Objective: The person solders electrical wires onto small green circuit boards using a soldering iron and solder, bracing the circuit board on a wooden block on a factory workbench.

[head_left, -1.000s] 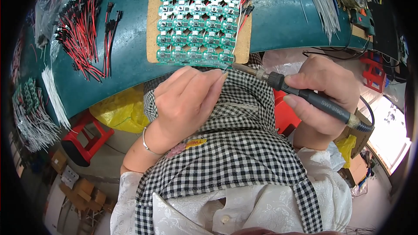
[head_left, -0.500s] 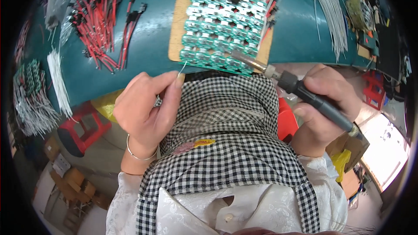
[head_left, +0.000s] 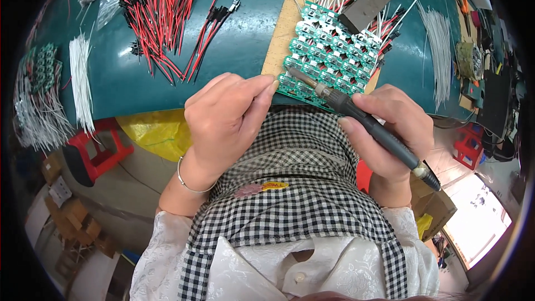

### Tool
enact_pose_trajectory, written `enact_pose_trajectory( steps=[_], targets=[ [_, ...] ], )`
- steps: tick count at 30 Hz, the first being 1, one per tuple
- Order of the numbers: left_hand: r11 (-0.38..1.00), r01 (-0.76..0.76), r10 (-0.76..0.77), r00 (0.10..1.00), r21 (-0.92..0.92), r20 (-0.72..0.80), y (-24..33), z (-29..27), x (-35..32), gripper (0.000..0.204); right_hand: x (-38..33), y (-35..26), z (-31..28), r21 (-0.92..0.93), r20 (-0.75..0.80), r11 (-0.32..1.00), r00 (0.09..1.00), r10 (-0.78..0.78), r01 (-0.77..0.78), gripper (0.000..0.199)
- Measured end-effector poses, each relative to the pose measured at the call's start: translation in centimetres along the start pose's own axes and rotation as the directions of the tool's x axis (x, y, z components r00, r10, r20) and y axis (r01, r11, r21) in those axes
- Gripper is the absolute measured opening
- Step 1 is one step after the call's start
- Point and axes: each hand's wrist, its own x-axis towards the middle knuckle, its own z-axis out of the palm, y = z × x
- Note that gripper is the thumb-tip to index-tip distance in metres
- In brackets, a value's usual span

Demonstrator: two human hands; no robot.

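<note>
R hand [head_left: 390,134] wrapped around soldering iron [head_left: 368,125], tip down on near edge of green PCB panel [head_left: 334,58]. L hand [head_left: 228,117]: fingers pressed together at the panel's near-left corner; whether they pinch solder wire, cannot tell. Panel sits on tan board [head_left: 278,39], teal table [head_left: 234,50]. Progress: far rows already carry white/red leads; near rows look bare, so prob. mid-batch. Red-black lead bundles [head_left: 167,5] at L, white wires [head_left: 440,50] at R. Workshop floor below, red stool [head_left: 92,153].

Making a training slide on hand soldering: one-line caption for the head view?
Right hand holds soldering iron to green circuit boards; left hand steadies beside them.
</note>
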Motion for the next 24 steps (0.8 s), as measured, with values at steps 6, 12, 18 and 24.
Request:
enact_pose_trajectory(
  steps=[6,12,18,24],
  targets=[
    [1.0,-0.005,0.005,1.0,0.001,0.006,-0.6,0.3,-0.1,0.013,0.5,-0.2,-0.3,-0.003,0.019,0.999,0.999,0.036,-0.036,0.028],
    [1.0,-0.011,0.011,1.0,0.02,0.009,-0.4,0.6,0.3,0.012,1.1,-0.6,-0.6,-0.05,0.041,0.997,0.998,0.053,-0.051,0.027],
    [0.997,0.07,-0.07,0.997,-0.029,0.013,0.5,-0.5,0.1,0.013,1.6,-0.9,-0.7,-0.07,0.059,0.995,0.995,0.076,-0.072,0.027],
    [0.999,0.013,-0.012,1.0,-0.03,0.015,0.8,-0.7,0.3,0.015,1.0,-0.4,-1.4,0.04,-0.017,0.995,0.996,0.089,-0.088,0.027]
  ],
)
